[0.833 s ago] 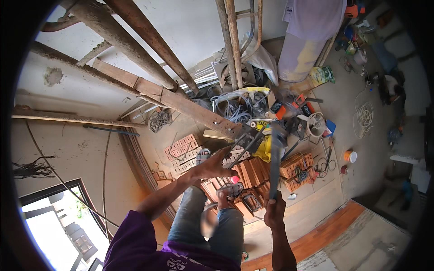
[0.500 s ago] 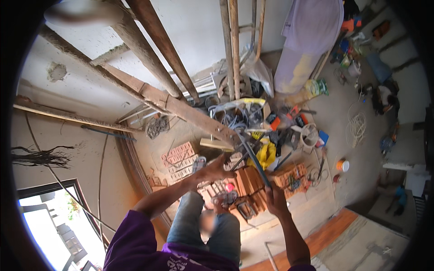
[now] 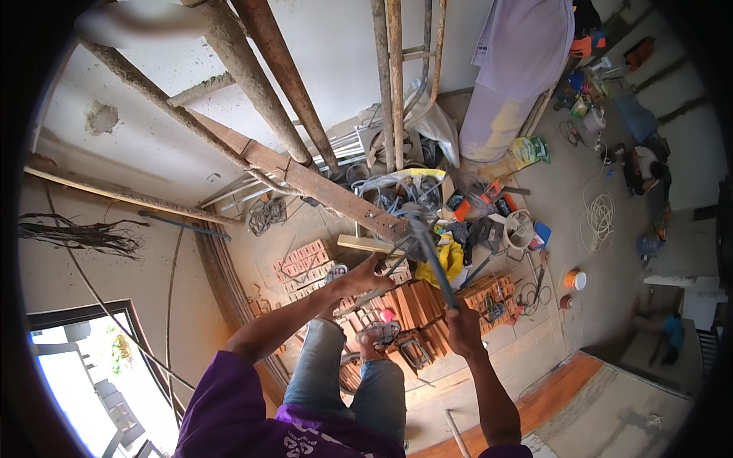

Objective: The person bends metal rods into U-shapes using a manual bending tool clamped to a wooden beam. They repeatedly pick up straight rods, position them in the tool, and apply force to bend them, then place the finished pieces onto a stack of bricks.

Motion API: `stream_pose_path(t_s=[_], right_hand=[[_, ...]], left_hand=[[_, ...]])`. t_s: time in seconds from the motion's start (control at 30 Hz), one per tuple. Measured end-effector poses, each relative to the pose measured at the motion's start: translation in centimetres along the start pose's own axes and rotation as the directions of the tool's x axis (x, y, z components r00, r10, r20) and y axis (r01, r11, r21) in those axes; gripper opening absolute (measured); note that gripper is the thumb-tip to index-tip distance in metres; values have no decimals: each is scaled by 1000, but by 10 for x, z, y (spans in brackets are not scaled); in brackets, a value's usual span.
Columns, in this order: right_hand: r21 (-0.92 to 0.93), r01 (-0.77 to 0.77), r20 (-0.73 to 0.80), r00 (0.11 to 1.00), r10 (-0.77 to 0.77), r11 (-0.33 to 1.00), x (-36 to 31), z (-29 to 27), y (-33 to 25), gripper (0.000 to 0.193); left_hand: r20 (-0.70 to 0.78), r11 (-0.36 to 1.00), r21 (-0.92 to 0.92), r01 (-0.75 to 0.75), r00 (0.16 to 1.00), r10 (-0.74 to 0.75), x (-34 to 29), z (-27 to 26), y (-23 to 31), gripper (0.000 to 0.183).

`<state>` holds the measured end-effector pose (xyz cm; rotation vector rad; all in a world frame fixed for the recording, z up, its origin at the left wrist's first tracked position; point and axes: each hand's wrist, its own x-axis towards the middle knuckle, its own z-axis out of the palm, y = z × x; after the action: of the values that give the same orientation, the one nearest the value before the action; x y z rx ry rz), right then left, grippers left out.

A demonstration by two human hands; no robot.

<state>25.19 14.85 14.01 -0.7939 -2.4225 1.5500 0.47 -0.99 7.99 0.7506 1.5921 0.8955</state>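
Note:
My right hand (image 3: 463,330) is closed around the handle of a hammer (image 3: 437,266). The hammer reaches up and away from me, and its head is smeared by motion beside the lower end of a long wooden plank (image 3: 328,191). To the left, my left hand (image 3: 365,279) is closed on a thin dark metal bar (image 3: 398,262) that points toward the same plank end. Whether the bar touches the plank is too small to tell. Several nail-like spots or holes show near the plank's end.
Stacked bricks (image 3: 424,305) lie below me around my sandalled feet. Rusty scaffold poles (image 3: 284,84) rise at the left. Bags, cables and a yellow bag (image 3: 450,256) clutter the floor ahead. A white bucket (image 3: 520,226) stands to the right. Another person (image 3: 649,169) crouches at far right.
The hammer has swung, its head now blurred and slightly higher beside the plank's end. My right hand has shifted a little; my left hand stays closed near the same spot.

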Motion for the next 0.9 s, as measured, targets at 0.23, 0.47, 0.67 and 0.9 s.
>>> stream_pose_path(t_s=[0.23, 0.47, 0.67, 0.9], right_hand=[[-31, -43, 104, 994, 46, 999, 3, 8, 43, 48], [506, -129, -2, 989, 151, 853, -22, 16, -9, 67], [804, -26, -229, 909, 349, 595, -58, 38, -11, 63], [858, -262, -54, 810, 584, 443, -110, 83, 9, 59]], left_hand=[[31, 992, -123, -28, 999, 32, 9, 3, 2, 90], [318, 701, -683, 206, 947, 32, 5, -10, -37, 75], [355, 246, -932, 268, 819, 452, -16, -4, -9, 111], [265, 177, -962, 206, 852, 451, -8, 7, -14, 130]])
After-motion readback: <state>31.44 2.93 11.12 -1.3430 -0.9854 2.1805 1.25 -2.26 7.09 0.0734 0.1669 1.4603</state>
